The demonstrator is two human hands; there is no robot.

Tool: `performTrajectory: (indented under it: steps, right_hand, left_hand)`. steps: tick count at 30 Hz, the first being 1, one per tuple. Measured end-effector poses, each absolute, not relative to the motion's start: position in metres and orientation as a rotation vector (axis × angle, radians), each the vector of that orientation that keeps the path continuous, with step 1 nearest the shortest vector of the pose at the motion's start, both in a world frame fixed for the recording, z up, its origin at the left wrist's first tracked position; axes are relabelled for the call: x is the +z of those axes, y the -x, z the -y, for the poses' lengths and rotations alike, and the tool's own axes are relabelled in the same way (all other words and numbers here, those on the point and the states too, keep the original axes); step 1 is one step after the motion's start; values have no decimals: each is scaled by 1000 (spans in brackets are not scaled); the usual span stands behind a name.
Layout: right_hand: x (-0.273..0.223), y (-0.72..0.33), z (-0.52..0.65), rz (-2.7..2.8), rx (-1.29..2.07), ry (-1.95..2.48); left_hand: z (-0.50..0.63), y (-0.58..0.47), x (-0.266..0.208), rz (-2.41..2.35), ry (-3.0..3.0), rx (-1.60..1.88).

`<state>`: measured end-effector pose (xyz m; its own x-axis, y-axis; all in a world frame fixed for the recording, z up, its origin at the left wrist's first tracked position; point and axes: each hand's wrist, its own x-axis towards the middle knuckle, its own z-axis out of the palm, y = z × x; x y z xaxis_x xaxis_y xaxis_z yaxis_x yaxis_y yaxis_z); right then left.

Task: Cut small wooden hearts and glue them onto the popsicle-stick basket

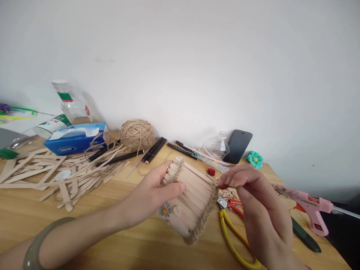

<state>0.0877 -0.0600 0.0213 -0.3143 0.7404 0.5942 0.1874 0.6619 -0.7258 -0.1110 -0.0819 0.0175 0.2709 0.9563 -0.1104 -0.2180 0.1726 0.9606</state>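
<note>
A panel of craft sticks (195,187) is gripped in my left hand (157,187), thumb across its face and fingers behind. Braided twine trim (206,213) runs along its right edge, and a glittery strip lies near its upper left. A small daisy (165,210) and a pale heart-shaped piece (176,210) sit on the lower left. My right hand (261,206) is closed in a pinch, its fingertips at the panel's upper right corner beside the twine. What lies between those fingertips is too small to tell.
Pliers (229,240) and a pink glue gun (312,206) lie at the right. Behind are a twine ball (137,134), markers (154,150), a red rose (211,171) and a leaning phone (238,146). Loose craft sticks (64,176) and a blue tissue pack (74,138) are left.
</note>
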Motion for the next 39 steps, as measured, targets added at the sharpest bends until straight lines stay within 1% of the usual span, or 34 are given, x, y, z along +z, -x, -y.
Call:
performTrajectory:
  steps: [3,8,16,19,26,32,35,39]
  right_hand:
    - [23,-88,60,1917,563,773]
    - [32,-84,62,2142,270,717]
    - [34,-71,63,2333,36,591]
    - [36,-66,63,2427,6,570]
    - [45,-58,60,2598,-141,573]
    - [46,-56,60,2644,-180,547]
    - [42,-53,59,2608,-168,560]
    - [39,-54,57,2506,-27,582]
  left_hand:
    - [82,111,19,-878,-1002,994]
    - [79,110,15,-758,-1042,1040]
    - [85,112,29,-818,-1104,983]
    - [86,112,32,-880,-1167,982]
    - [85,109,32,-1248,-1272,1006]
    - [86,108,30,-1252,-1257,996]
    - [84,108,25,-1176,-1214,985]
    - [83,108,23,-1085,-1167,940]
